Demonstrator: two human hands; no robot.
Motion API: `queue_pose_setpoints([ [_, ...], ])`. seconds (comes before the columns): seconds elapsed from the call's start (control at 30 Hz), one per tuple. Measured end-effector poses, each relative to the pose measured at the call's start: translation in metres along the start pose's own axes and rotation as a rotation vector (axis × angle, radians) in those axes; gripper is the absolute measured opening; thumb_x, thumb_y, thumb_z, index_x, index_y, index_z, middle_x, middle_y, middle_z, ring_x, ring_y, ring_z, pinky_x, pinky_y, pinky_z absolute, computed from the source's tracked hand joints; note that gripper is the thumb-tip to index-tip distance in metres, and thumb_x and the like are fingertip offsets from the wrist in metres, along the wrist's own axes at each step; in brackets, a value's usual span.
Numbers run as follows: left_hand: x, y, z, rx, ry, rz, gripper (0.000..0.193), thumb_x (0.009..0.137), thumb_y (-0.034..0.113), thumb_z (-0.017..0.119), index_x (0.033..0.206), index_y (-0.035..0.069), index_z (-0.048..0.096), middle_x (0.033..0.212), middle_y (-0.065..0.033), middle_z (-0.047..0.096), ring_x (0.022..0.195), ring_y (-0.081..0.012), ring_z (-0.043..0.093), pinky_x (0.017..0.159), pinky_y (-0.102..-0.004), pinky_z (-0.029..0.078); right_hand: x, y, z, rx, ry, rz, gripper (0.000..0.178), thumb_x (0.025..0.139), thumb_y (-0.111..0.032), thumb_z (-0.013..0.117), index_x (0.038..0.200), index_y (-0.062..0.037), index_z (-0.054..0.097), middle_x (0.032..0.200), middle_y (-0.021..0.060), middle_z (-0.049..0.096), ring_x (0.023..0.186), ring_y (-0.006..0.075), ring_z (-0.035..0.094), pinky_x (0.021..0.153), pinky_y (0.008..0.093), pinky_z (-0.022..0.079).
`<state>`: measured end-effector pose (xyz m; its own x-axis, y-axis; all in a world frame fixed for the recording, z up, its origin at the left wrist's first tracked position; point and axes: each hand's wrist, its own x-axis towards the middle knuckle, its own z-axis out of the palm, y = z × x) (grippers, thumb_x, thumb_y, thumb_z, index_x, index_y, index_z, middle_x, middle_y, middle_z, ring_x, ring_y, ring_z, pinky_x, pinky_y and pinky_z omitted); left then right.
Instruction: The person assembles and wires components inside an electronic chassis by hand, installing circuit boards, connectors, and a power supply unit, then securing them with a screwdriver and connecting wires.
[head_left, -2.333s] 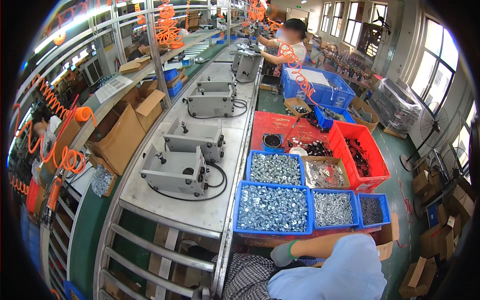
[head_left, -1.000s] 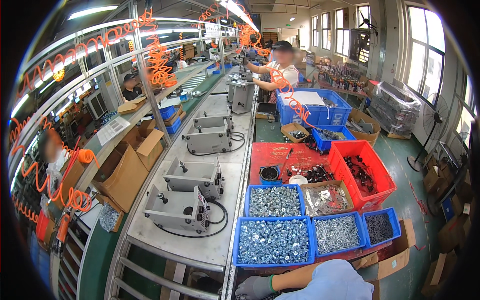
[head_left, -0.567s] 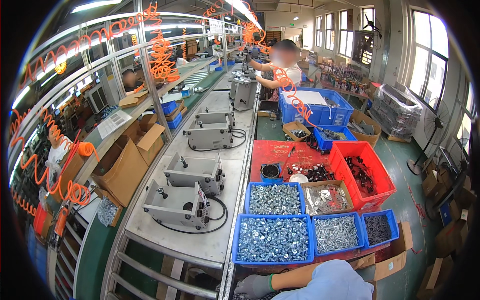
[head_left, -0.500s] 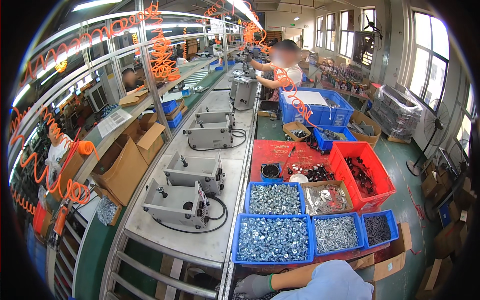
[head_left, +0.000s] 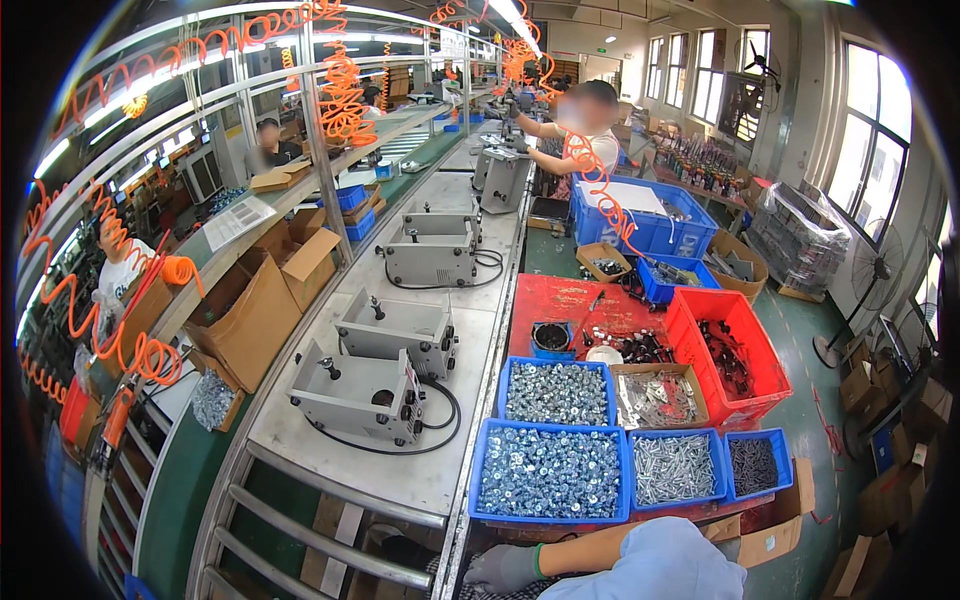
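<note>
My right hand [head_left: 503, 568], in a grey glove with a green cuff, lies low by the near end of the metal line edge, over dark checked cloth. Its fingers look loosely extended, and no object shows in it. My left hand is out of view. Just beyond the right forearm stands a blue bin of bolts [head_left: 550, 472]. Across the rail, a grey open-topped metal housing [head_left: 345, 392] with a black cable sits on the conveyor line. A second grey housing [head_left: 400, 332] is close behind it.
Blue bins of silver screws [head_left: 675, 468] and dark screws [head_left: 755, 465] stand to the right. Behind them are a red crate [head_left: 740, 390] and a cardboard tray of metal parts [head_left: 655, 398]. Metal rollers [head_left: 320, 535] run at the near left. A person [head_left: 590, 125] works further along the line.
The whole scene has shifted slightly right in the picture as my view turned. My right hand stays in nearly the same place. The housings keep their places on the line.
</note>
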<state>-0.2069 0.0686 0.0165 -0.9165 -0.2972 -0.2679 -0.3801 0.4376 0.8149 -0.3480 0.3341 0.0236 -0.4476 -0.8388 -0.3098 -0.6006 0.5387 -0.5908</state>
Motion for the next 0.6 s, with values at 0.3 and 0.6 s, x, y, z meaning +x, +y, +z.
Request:
queue_pose_setpoints([
  [0.3, -0.005, -0.018, -0.012, 0.182, -0.02, -0.014, 0.051, 0.089, 0.047, 0.059, 0.1, -0.001, 0.067, 0.079, -0.0163, 0.068, 0.07, -0.0293, 0.063, 0.068, -0.0423, 0.049, -0.007, -0.01, 0.002, -0.02, 0.038, -0.043, 0.031, 0.081, -0.018, 0.054, 0.11, -0.0088, 0.06, 0.095, 0.017, 0.065, 0.089, 0.0355, 0.064, 0.079, 0.0465, 0.051],
  [0.6, -0.006, 0.017, -0.038, -0.004, 0.182, -0.061, 0.037, 0.091, 0.033, 0.059, 0.094, -0.004, 0.063, 0.075, -0.0192, 0.065, 0.063, -0.0307, 0.061, 0.06, -0.0386, 0.047, -0.016, -0.02, -0.068, 0.085, 0.167, -0.092, 0.02, 0.077, -0.016, 0.068, 0.094, -0.0068, 0.064, 0.085, 0.0148, 0.065, 0.076, 0.0316, 0.064, 0.069, 0.0417, 0.052],
])
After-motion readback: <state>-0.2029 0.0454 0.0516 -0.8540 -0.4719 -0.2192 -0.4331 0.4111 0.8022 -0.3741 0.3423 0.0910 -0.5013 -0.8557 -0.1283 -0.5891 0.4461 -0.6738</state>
